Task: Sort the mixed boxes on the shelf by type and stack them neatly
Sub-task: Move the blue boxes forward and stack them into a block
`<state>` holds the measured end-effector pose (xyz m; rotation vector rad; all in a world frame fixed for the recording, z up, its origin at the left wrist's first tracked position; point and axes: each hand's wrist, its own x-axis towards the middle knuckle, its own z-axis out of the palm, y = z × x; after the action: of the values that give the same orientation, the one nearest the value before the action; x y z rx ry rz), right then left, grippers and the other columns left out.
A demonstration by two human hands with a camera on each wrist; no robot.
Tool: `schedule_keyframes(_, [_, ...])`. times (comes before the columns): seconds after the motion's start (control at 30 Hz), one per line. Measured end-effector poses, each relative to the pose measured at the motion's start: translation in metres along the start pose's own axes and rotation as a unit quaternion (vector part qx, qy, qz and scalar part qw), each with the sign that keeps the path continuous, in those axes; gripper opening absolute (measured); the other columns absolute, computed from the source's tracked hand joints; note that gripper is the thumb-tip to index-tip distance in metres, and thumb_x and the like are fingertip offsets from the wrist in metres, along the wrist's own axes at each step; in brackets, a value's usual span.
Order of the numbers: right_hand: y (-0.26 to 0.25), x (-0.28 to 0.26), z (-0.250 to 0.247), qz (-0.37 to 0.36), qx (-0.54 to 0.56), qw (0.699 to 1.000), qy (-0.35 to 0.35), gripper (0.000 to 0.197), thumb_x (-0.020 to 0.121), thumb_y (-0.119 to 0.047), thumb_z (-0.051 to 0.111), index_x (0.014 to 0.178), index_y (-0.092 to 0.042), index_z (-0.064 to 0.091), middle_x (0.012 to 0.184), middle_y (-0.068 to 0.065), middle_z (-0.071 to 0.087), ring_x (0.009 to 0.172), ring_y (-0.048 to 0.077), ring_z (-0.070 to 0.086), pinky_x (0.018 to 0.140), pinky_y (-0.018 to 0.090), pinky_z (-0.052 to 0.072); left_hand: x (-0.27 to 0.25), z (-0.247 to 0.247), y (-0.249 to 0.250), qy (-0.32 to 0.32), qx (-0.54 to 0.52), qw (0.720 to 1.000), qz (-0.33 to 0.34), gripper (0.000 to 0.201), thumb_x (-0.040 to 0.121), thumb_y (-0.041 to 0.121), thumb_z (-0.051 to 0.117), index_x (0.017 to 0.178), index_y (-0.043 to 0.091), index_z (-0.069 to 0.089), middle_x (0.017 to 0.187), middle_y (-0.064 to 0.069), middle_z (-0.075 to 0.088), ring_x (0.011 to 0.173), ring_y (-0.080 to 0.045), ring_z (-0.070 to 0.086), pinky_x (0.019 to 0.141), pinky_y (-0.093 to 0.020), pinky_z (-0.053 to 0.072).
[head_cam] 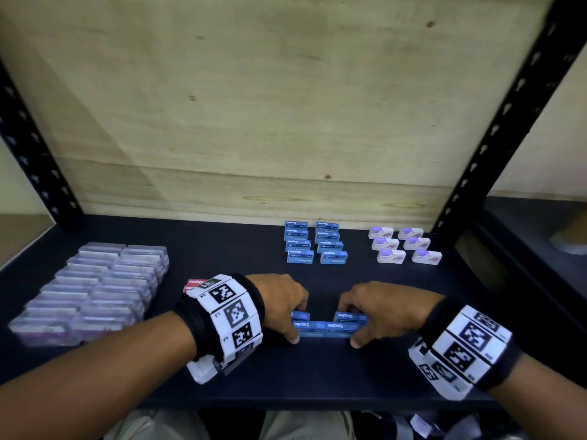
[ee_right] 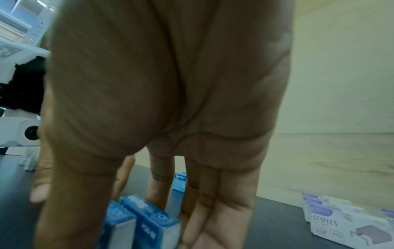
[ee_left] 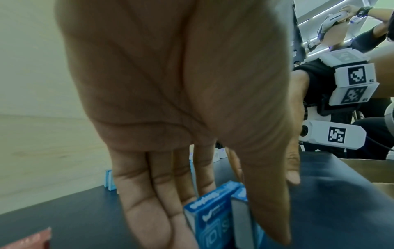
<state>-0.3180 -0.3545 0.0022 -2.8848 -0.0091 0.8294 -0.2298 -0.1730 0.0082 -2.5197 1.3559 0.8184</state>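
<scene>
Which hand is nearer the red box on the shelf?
Left. The left hand grips blue staple boxes just right of the red box, which shows behind its wristband. The right hand is farther right, across those boxes.

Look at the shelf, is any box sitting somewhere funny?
Yes: one red box lies alone behind the left hand, apart from any group. Nothing else like it shows, while the blue, white and clear boxes sit in tidy rows.

Plywood back panel (head_cam: 254,106), black uprights (head_cam: 508,122)

Black wristbands (head_cam: 190,322); white marker blocks (head_cam: 233,315)
</scene>
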Motion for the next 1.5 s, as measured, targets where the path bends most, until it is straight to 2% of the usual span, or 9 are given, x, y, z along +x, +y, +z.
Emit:
schedule_keyframes(0.17, [-0.004, 0.004, 0.006, -0.011, -0.008, 1.0, 0.021, 0.036, 0.079, -0.038, 0.076, 0.11, -0.034, 0.059, 0.103, -0.007, 0.059, 0.092, 0.016, 0.058, 0.083, 0.036, 0.051, 0.003, 0.002, 0.004, 0.014, 0.006, 1.0, 0.007, 0.043, 0.083, 0.043, 0.071, 0.117, 0.021, 0.057, 0.112, 0.0, 0.06, 0.094, -0.019, 0.058, 0.071, -0.03, 0.046])
schedule_keyframes(0.5, [-0.007, 0.011, 0.01, -0.029, -0.024, 0.998, 0.058, 0.025, 0.082, -0.032, 0.068, 0.105, -0.034, 0.058, 0.104, -0.005, 0.061, 0.096, 0.019, 0.058, 0.08, 0.034, 0.05, 0.01, 0.004, 0.007, 0.061, -0.001, 0.998, 0.022, 0.037, 0.084, 0.039, 0.07, 0.115, 0.021, 0.06, 0.108, -0.001, 0.061, 0.086, -0.017, 0.055, 0.071, -0.031, 0.048])
schedule_keyframes(0.83, [-0.009, 0.016, 0.011, -0.034, -0.032, 0.996, 0.07, 0.026, 0.084, -0.029, 0.066, 0.108, -0.03, 0.058, 0.107, -0.002, 0.059, 0.098, 0.021, 0.059, 0.075, 0.031, 0.045, 0.017, 0.007, 0.007, 0.07, -0.017, 0.997, 0.023, 0.039, 0.082, 0.042, 0.07, 0.113, 0.02, 0.061, 0.106, -0.002, 0.061, 0.089, -0.019, 0.059, 0.071, -0.032, 0.051])
schedule_keyframes(0.97, [-0.009, 0.016, 0.009, -0.028, -0.025, 0.998, 0.058, 0.031, 0.082, -0.032, 0.069, 0.111, -0.032, 0.058, 0.109, -0.003, 0.06, 0.098, 0.021, 0.06, 0.08, 0.033, 0.05, 0.017, 0.007, 0.006, 0.069, -0.025, 0.997, 0.023, 0.039, 0.081, 0.043, 0.071, 0.112, 0.021, 0.062, 0.104, -0.001, 0.061, 0.087, -0.018, 0.059, 0.071, -0.033, 0.052])
schedule_keyframes(1.07, [-0.008, 0.014, 0.002, -0.027, -0.003, 0.999, 0.034, 0.043, 0.079, -0.041, 0.075, 0.117, -0.034, 0.057, 0.109, -0.006, 0.062, 0.096, 0.017, 0.06, 0.085, 0.035, 0.052, 0.016, 0.004, 0.005, 0.056, -0.038, 0.997, 0.02, 0.044, 0.077, 0.05, 0.073, 0.111, 0.026, 0.062, 0.101, 0.004, 0.062, 0.088, -0.016, 0.061, 0.078, -0.035, 0.055])
schedule_keyframes(1.13, [-0.005, 0.011, -0.006, -0.031, 0.009, 0.999, 0.02, 0.052, 0.077, -0.046, 0.077, 0.124, -0.035, 0.055, 0.112, -0.01, 0.063, 0.095, 0.012, 0.06, 0.087, 0.031, 0.05, 0.015, -0.002, 0.002, 0.045, -0.048, 0.998, 0.022, 0.05, 0.073, 0.053, 0.076, 0.114, 0.028, 0.061, 0.104, 0.008, 0.063, 0.091, -0.014, 0.061, 0.084, -0.036, 0.054])
schedule_keyframes(1.23, [0.004, 0.009, -0.023, -0.018, 0.026, 0.999, 0.006, 0.06, 0.077, -0.049, 0.077, 0.13, -0.035, 0.053, 0.118, -0.012, 0.061, 0.088, 0.004, 0.058, 0.082, 0.023, 0.044, 0.016, -0.015, -0.007, 0.04, -0.07, 0.996, 0.028, 0.059, 0.071, 0.051, 0.079, 0.121, 0.028, 0.058, 0.107, 0.012, 0.06, 0.098, -0.011, 0.059, 0.087, -0.029, 0.05])
schedule_keyframes(1.4, [0.027, 0.024, -0.052, 0.022, 0.036, 0.998, 0.042, 0.045, 0.082, -0.046, 0.075, 0.121, -0.031, 0.06, 0.105, -0.013, 0.064, 0.093, 0.01, 0.061, 0.085, 0.026, 0.047, 0.026, -0.042, -0.018, 0.084, -0.076, 0.994, 0.004, 0.051, 0.078, 0.051, 0.073, 0.12, 0.025, 0.059, 0.112, 0.008, 0.063, 0.099, -0.013, 0.059, 0.09, -0.03, 0.049])
schedule_keyframes(1.5, [0.038, 0.039, -0.066, 0.03, 0.039, 0.995, 0.092, 0.03, 0.084, -0.038, 0.075, 0.11, -0.03, 0.062, 0.095, -0.013, 0.065, 0.088, 0.011, 0.061, 0.075, 0.024, 0.045, 0.038, -0.057, -0.025, 0.121, -0.057, 0.991, -0.016, 0.043, 0.083, 0.049, 0.07, 0.117, 0.024, 0.06, 0.112, 0.007, 0.062, 0.101, -0.015, 0.059, 0.088, -0.032, 0.049])
